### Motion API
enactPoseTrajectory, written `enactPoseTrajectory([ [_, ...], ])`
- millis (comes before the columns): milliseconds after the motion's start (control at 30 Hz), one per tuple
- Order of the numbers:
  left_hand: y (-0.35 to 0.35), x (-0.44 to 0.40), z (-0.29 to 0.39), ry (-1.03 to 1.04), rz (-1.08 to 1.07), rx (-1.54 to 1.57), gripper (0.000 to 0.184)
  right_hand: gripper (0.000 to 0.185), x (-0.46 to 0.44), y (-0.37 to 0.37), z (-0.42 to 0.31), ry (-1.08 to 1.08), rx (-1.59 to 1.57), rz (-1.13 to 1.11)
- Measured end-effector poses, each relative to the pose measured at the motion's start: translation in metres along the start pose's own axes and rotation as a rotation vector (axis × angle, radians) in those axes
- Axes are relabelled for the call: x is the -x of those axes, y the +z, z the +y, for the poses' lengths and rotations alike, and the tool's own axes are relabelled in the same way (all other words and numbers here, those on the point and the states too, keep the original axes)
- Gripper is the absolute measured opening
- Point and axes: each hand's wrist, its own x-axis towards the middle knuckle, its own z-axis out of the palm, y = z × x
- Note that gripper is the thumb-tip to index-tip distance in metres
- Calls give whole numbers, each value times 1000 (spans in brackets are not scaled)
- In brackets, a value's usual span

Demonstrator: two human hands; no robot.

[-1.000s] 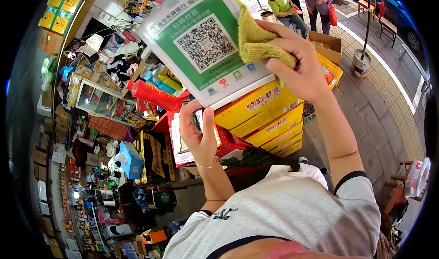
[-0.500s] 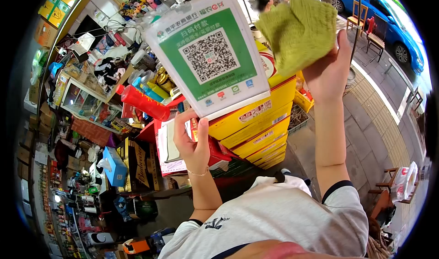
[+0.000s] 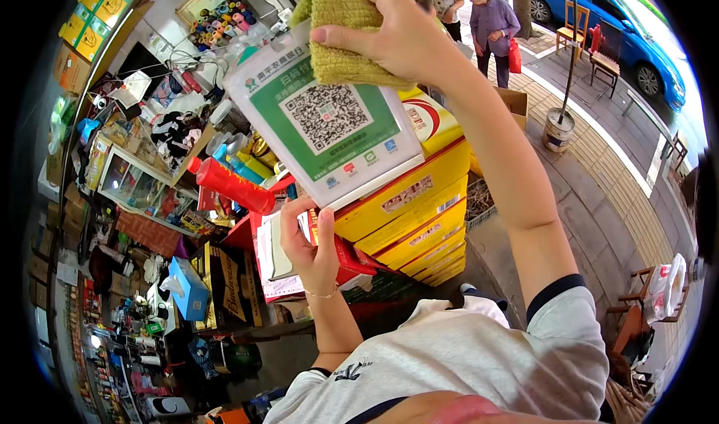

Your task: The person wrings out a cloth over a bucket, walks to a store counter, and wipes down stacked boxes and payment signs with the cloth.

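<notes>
A white payment sign with a green panel and a QR code [image 3: 327,119] is tilted in front of me. My left hand [image 3: 307,241] grips its lower left corner between thumb and fingers. A folded olive-green towel [image 3: 343,41] is in my right hand [image 3: 408,35], thumb across its front. The towel lies over the sign's upper right part and hides some of the printed text there. Just behind the sign's lower edge stands a stack of yellow boxes [image 3: 419,226].
Left of the sign lies a red bottle [image 3: 234,186] among jars and cans. A blue tissue box [image 3: 186,288] stands near a black carton [image 3: 225,289]. Two people [image 3: 494,31] are on the pavement beyond, near a blue car [image 3: 622,31] and a wooden chair [image 3: 573,26].
My right hand has swung left with the towel, from beside the sign onto its upper part. The sign has shifted slightly left and down, still in my left hand.
</notes>
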Motion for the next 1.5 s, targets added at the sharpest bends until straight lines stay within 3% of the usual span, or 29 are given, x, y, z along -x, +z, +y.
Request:
enactPoseTrajectory([
  [67, 0, -1, 2, -9, -11, 27, 7, 65, 2, 2, 8, 75, -249, -93],
  [100, 0, -2, 3, 16, -16, -5, 7, 60, 7, 6, 11, 51, -293, -45],
  [400, 4, -2, 1, 35, -3, 5, 8, 60, 64, 1, 8, 131, -182, -18],
  [633, 2, -2, -4, 43, -4, -26, 9, 58, 108, -9, 9, -13, -34, 110],
  [733, 9, -4, 1, 48, 5, -9, 9, 51, 100, -34, 24, -208, 137, 103],
  [800, 10, -5, 2, 38, 6, 6, 9, 38, 91, -52, 29, 161, -87, 429],
  [833, 9, -5, 1, 48, 5, -17, 9, 38, 88, -55, 24, 160, -88, 431],
  [900, 8, -4, 0, 59, 3, -40, 9, 37, 80, -52, 11, -70, -475, 453],
  [933, 8, -2, -1, 34, 25, 4, 9, 37, 77, -38, 5, -98, -509, 492],
  [967, 5, -3, -1, 11, 43, 40, 9, 39, 70, -23, 3, -225, -356, 487],
  [1000, 7, -2, -2, 16, 38, 32, 9, 39, 70, -20, -3, -372, 13, 382],
  [1033, -1, -5, 1, 30, 10, -16, 9, 39, 72, 2, -6, -356, -21, 288],
  [1067, 2, -4, 1, 31, 0, -27, 9, 52, 77, 18, -6, -363, -17, 205],
  [1133, -1, -8, 2, 74, -19, -134, 11, 56, 86, 34, -7, -388, 31, 171],
  [1200, 1, -8, 2, 147, -38, -194, 11, 57, 97, 32, -6, -364, 41, 154],
  [1333, 10, -7, 4, 101, 11, -180, 10, 57, 110, 27, -9, -382, 136, 92],
  [1367, 11, -5, 2, 14, 45, -81, 10, 44, 114, 31, -13, -401, 176, 124],
  [1433, 9, -1, 0, -67, 77, 7, 12, 46, 121, 49, -28, -383, 194, 174],
  [1500, 11, 1, -2, -54, 89, 59, 28, 49, 119, 59, -39, -367, 208, 228],
])
